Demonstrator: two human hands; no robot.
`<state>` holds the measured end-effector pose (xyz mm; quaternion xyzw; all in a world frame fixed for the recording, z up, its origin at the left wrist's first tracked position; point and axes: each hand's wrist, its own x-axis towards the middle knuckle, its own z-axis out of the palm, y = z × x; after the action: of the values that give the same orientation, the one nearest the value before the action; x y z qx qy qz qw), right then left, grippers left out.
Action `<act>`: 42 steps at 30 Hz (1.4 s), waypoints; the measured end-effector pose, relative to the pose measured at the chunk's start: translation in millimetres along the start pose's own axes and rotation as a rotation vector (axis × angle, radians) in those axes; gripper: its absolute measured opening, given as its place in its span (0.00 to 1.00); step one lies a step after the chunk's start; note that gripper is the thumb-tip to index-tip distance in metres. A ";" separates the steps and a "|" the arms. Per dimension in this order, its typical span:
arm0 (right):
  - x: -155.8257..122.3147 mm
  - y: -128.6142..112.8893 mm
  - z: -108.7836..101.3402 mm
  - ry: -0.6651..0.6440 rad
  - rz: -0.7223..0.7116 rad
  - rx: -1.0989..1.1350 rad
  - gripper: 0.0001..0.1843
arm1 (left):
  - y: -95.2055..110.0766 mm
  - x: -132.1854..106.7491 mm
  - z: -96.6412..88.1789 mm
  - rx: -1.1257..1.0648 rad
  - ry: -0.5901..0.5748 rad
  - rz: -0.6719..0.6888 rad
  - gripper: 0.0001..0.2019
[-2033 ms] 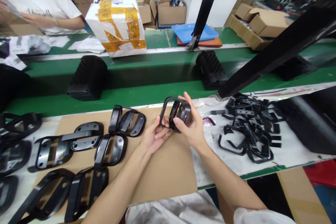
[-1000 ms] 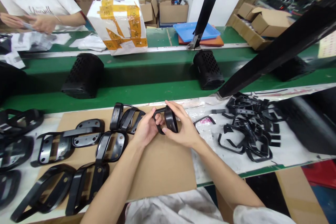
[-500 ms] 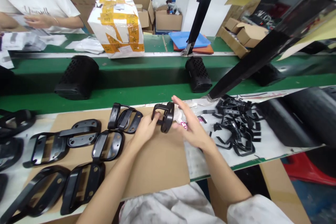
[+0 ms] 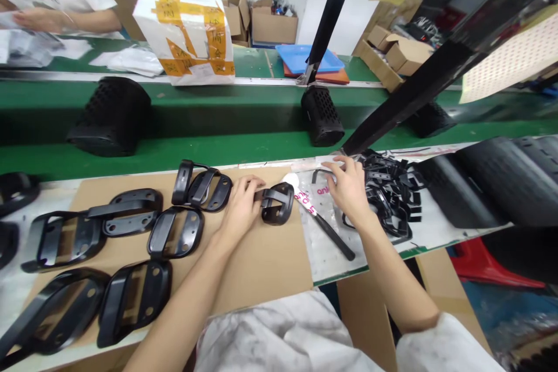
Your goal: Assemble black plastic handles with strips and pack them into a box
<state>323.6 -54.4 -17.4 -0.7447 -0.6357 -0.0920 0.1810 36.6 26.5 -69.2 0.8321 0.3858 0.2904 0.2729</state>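
Note:
My left hand (image 4: pixel 241 210) rests on the brown cardboard sheet (image 4: pixel 261 267), fingers closed on a black two-part bracket (image 4: pixel 277 203) that lies there. My right hand (image 4: pixel 350 187) is stretched to the right, palm down, at the edge of a heap of thin black frames (image 4: pixel 390 195). Its thumb and fingers pinch one thin black frame (image 4: pixel 321 174) at the heap's left side. Between my hands a black-handled tool with a white head (image 4: pixel 325 225) lies on a clear plastic bag.
Several finished black brackets (image 4: pixel 174 232) lie in rows on the cardboard to the left. Black perforated housings (image 4: pixel 321 107) ride the green conveyor (image 4: pixel 218 151) behind. A taped white box (image 4: pixel 187 29) and another person's arms (image 4: pixel 47 18) are beyond. A slanted black strut (image 4: pixel 405 99) crosses at right.
My hands lowered the bracket onto the cardboard. My right hand let go of it and moved right to the heap of frames; my left hand stays on the bracket.

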 end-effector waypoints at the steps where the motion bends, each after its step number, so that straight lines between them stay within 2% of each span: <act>1: -3.0 -3.4 -4.0 0.043 0.007 0.044 0.16 | -2.5 -0.1 0.9 -0.007 0.023 -0.004 0.20; 3: -16.8 -13.0 -10.6 0.013 0.008 0.186 0.14 | -6.8 0.0 2.9 -0.018 0.058 -0.012 0.22; 5: -36.8 -23.8 -12.0 -0.167 0.033 0.323 0.12 | -9.5 0.6 4.3 -0.018 0.066 -0.019 0.20; 7: -55.6 -32.2 -7.9 -0.335 0.079 0.342 0.14 | -10.4 1.6 5.0 0.001 0.057 -0.028 0.20; 8: -62.4 -34.6 -4.8 -0.370 0.098 0.320 0.16 | -10.3 2.2 5.0 0.021 0.049 -0.027 0.20; 10: -69.6 -35.8 0.0 -0.361 0.120 0.301 0.17 | -9.2 3.2 5.0 0.079 0.033 -0.018 0.20; 12: -70.9 -33.7 -0.6 -0.346 0.165 0.389 0.17 | -7.6 3.8 5.2 0.141 0.022 -0.008 0.20; 15: -76.3 -32.5 -11.3 -0.448 0.366 0.690 0.19 | -5.1 3.5 6.5 0.193 0.028 -0.009 0.20; 18: -97.3 -42.2 -20.9 -0.579 0.608 1.065 0.23 | -3.0 2.4 8.2 0.212 0.043 -0.020 0.20; 21: -123.9 -59.1 -19.4 -0.686 0.712 1.267 0.25 | -0.8 1.1 7.9 0.229 0.033 -0.015 0.20; 23: -135.0 -69.5 -14.5 -0.703 0.713 1.274 0.25 | 0.5 0.3 6.1 0.228 0.001 0.010 0.21; 26: -136.8 -76.8 -9.1 -0.681 0.627 1.179 0.25 | 1.5 -0.4 3.1 0.204 -0.041 0.035 0.23; 29: -128.7 -72.9 -10.2 -0.698 0.544 1.090 0.26 | 1.0 -0.2 2.8 0.206 -0.038 0.025 0.24; 33: -119.1 -64.9 -15.5 -0.701 0.519 1.013 0.31 | 0.1 1.0 6.3 0.195 0.005 -0.004 0.24; 37: -114.8 -66.4 -17.1 -0.635 0.489 0.940 0.32 | 0.1 2.1 8.6 0.185 0.030 -0.035 0.26; 42: -114.3 -74.9 -18.9 -0.528 0.454 0.876 0.28 | -0.5 1.9 9.5 0.218 0.011 -0.011 0.28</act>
<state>231.9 -156.7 -30.6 -0.7159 -0.4621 0.4117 0.3233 44.0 26.2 -75.5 0.8531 0.4212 0.2499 0.1800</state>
